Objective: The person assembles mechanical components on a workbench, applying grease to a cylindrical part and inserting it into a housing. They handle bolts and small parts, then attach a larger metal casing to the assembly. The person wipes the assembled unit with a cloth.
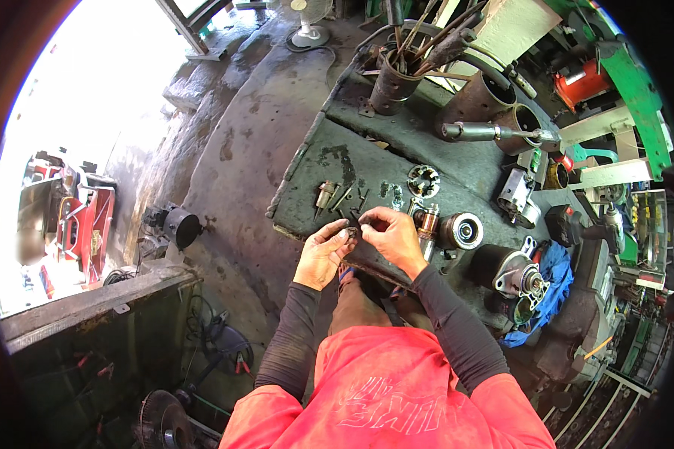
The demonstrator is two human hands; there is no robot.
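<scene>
At the near edge of the dark workbench (307,179), my left hand (320,256) pinches a small dark round part (353,233) in its fingertips. My right hand (395,238) is closed just beside it, thumb and fingers pressed together; what they grip is too small and hidden to make out. Beyond my left hand lie a small metal cylinder with a pointed end (326,196) and a thin pin (342,197). Past my right hand are a slotted metal ring (424,181), a copper-coloured wound armature (429,221) and a round housing with a bearing-like centre (462,230).
A can of rods and tools (394,88) stands at the bench's far side. A long metal tool (487,132) lies across open cylinders. To the right sit a motor-like housing (502,271), a blue cloth (550,288) and a cordless power tool (586,227). A fan (307,34) stands far off.
</scene>
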